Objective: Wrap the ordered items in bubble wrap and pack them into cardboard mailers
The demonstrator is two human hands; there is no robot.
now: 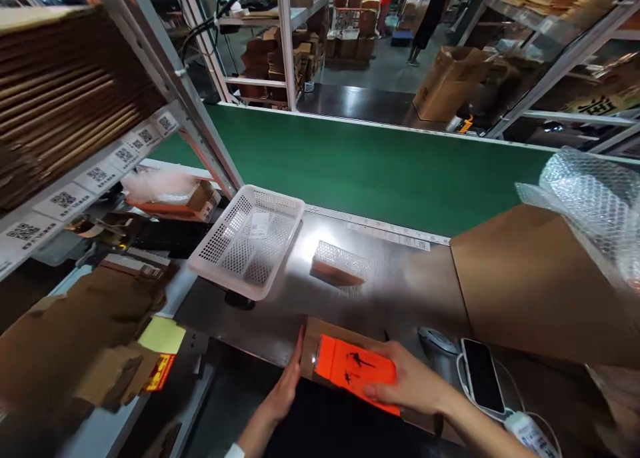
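Observation:
An open cardboard box [313,331] lies at the near edge of the metal table. Within its walls, or just over it, is a bright orange box [353,365] with black brush-style characters. My right hand [407,381] grips the orange box at its right end, thumb on top; some of its fingers are hidden behind. My left hand [287,385] rests flat along the cardboard box's left side, with fingers stretched out. Beyond them, a small bubble-wrapped item [340,265] sits on the table. Left of that is a white perforated basket [245,245] with a paper label in it.
A green conveyor belt [360,165] runs behind the table. At right are a mouse [437,340], a phone [483,375] with a cable, a large cardboard box [530,278] and bubble wrap [595,185]. Stacked cardboard [65,91] fills the left shelf. People stand far back.

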